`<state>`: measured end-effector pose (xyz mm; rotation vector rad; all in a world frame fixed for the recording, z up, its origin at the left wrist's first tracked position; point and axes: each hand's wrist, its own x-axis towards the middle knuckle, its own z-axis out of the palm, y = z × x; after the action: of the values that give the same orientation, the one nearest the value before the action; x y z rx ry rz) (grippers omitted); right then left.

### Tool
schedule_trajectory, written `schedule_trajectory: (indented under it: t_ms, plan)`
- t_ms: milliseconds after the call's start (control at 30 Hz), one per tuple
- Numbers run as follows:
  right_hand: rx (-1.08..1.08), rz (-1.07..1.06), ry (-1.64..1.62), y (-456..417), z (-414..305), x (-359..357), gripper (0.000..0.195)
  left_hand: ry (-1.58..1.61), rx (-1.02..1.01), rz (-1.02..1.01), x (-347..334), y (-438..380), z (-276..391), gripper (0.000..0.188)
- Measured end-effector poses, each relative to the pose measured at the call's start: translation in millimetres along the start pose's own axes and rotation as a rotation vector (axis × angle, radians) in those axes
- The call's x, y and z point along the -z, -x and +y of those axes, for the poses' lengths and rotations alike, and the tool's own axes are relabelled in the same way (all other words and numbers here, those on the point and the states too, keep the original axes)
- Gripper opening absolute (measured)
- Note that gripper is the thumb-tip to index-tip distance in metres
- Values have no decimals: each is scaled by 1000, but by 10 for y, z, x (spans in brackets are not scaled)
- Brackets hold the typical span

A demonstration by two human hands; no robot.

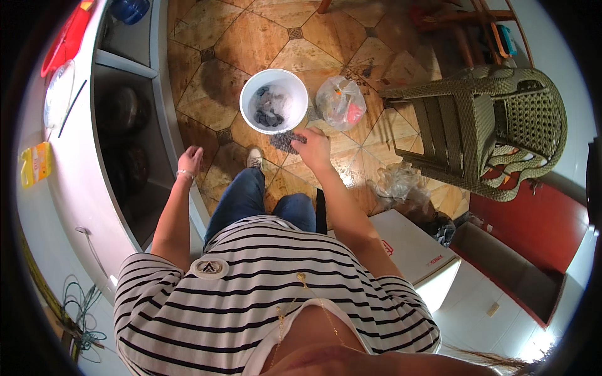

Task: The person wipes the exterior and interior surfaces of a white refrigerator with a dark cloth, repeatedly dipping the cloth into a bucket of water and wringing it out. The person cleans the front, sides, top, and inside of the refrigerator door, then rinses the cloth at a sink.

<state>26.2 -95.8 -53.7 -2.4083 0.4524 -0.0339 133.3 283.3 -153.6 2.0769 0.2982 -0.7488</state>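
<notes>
My right hand (312, 146) pinches a crumpled dark grey, speckled cloth-like piece (284, 142) between thumb and fingers. It hangs just at the near rim of a white plastic bucket (245, 113) on the floor. Inside the bucket lie wet-looking grey and dark pieces (269, 117), perhaps cloth, with whitish foam or liquid around them. To the left, my left hand (190, 161) hovers beside the cabinet's edge, with a bracelet at the wrist. Its fingers are curled and slightly blurred; I see nothing in them. A clear plastic bag (341, 102) holding colourful bits stands right of the bucket.
An open cabinet (163, 117) runs along my left. On the right lie a woven-look chair (451, 127), crumpled plastic bags (402, 181), a white box (414, 239) and a red open box (510, 277). Dark stains mark the tiled floor (254, 35).
</notes>
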Motion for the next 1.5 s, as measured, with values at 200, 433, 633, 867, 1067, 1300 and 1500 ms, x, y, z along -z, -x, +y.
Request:
schedule_trajectory:
  t_ms: [200,433,633,867,1067,1300,1500]
  plan:
    - [-45,-100,70,-750,-37,-257,26,251,60,-26,-359,-292,363,22]
    - [-60,-317,253,-1453,371,-709,29,166,161,-24,-875,-208,232,21]
    - [143,-474,377,-2026,1145,-1546,26,389,331,190,-1489,-212,-122,18]
    - [284,-1027,447,-2448,1904,-3459,27,896,475,324,-2810,-324,-280,12]
    - [252,-994,408,-2783,2264,-5138,33,1104,537,246,-3550,-641,-389,16]
    - [141,-1050,799,-2105,3031,-4949,45,1205,630,281,-3642,-514,-599,16]
    - [-292,-1231,159,-2133,2824,-3470,51,1184,555,244,-3225,-539,-373,15]
